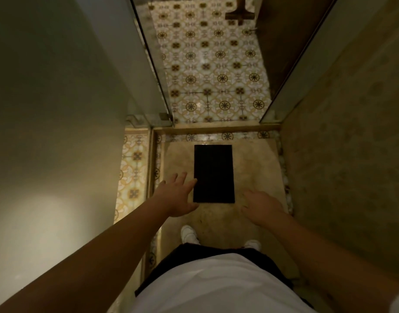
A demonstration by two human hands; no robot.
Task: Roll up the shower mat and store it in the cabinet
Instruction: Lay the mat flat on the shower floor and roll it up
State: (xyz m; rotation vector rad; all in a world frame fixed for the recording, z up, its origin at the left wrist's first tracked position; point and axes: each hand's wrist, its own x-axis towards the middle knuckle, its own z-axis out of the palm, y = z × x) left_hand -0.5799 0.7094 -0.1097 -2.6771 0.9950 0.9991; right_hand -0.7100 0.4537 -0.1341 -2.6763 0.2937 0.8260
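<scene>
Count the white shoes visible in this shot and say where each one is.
2. One white shoe is on the beige shower floor, below the left hand. The other shoe is lower right, partly hidden by the dark shorts.

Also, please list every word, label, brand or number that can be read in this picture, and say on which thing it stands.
None: no readable text anywhere.
The black mat is plain, with no label showing.
The floor tiles carry only ornament, no letters.
The white shoes and the white shirt show no brand or print.
</scene>
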